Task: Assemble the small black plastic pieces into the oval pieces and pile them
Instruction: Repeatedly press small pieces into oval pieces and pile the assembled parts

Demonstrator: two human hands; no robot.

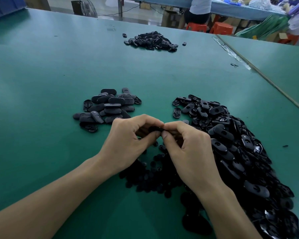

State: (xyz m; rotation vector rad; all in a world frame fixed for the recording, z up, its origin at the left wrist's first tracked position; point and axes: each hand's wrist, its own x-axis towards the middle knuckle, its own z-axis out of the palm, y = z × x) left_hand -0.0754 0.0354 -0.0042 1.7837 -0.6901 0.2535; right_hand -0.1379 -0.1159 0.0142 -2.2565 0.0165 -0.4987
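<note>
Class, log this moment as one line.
assembling | left hand, right hand: pinch one black piece | small pile: ahead-left | big heap: right

I read the table [41, 87] as plain teal green. The oval pieces [219, 133] are black with a glossy sheen; the small plastic pieces [150, 176] are a duller black. Beyond, I see orange-red stools [221, 28], a blue crate [5, 6] and a pale blue bench [240, 9].

**Inspector:** Views logged?

**Clerk:** One, head-worn, wide-angle. It faces forward and down over the green table [41, 80]. Left hand [128, 144] and right hand [190, 152] sit close under the lens, low centre. The far pile [150, 40] and a neighbouring bench [240, 10] lie well off, near the top edge.
</note>
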